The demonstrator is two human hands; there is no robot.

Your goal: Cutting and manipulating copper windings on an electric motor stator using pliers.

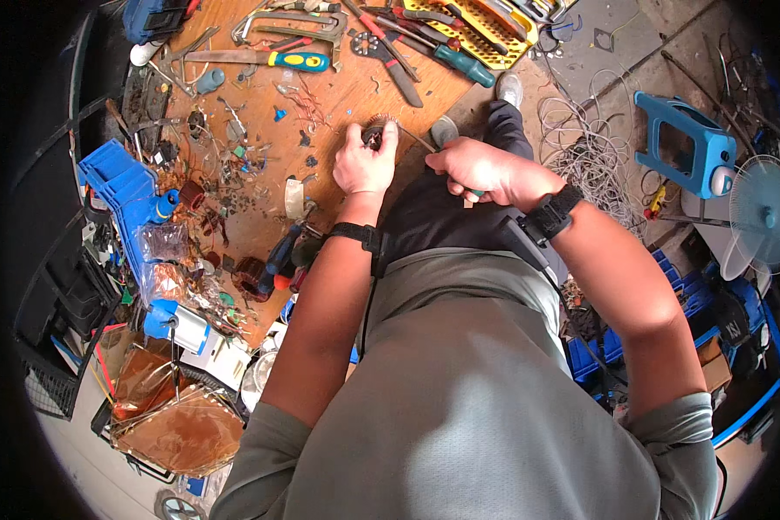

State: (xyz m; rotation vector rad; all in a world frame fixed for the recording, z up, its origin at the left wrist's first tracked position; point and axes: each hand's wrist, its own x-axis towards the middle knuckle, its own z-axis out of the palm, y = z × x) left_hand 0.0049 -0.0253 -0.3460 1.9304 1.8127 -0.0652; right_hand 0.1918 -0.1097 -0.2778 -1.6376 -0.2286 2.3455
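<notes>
My left hand (362, 165) is at the right edge of the wooden worktable (234, 113), fingers closed around a small dark round part (373, 135) with a ridged brownish rim; its exact kind is unclear. Over my lap, my right hand (481, 171) grips a screwdriver (417, 138). Its thin metal shaft slants up and left toward the round part, and a bit of green handle shows below my fingers. Whether the tip touches the part cannot be made out. Small scraps and bits of wire lie on the wood left of my left hand.
Beyond my hands lie a yellow-and-green handled saw (299, 61), red-handled cutters (381, 43) and a yellow tool tray (485, 35). Blue bins (117, 186) line the left side. Tangled cable (585, 156), a blue stool (685, 139) and a fan (764, 212) stand on the right.
</notes>
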